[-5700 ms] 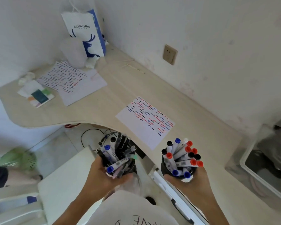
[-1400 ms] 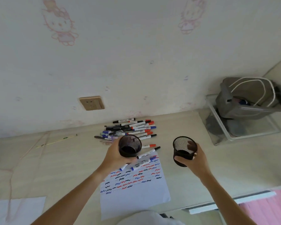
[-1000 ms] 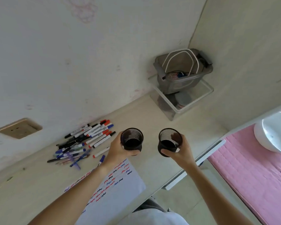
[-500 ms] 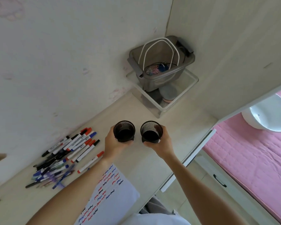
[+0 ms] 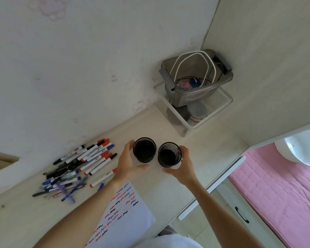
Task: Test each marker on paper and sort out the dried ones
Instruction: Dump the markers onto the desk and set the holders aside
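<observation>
- A loose heap of markers (image 5: 82, 165) with red, blue and black caps lies on the desk (image 5: 168, 194), left of two black mesh cups.
- The left hand (image 5: 128, 164) wraps the left cup (image 5: 144, 149).
- The right hand (image 5: 183, 166) wraps the right cup (image 5: 169, 154).
- Scribbled paper (image 5: 125, 212) lies in front of the cups.

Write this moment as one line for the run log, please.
left hand: holds left cup | right hand: holds right cup | cups: empty, side by side | markers: loose on desk
</observation>
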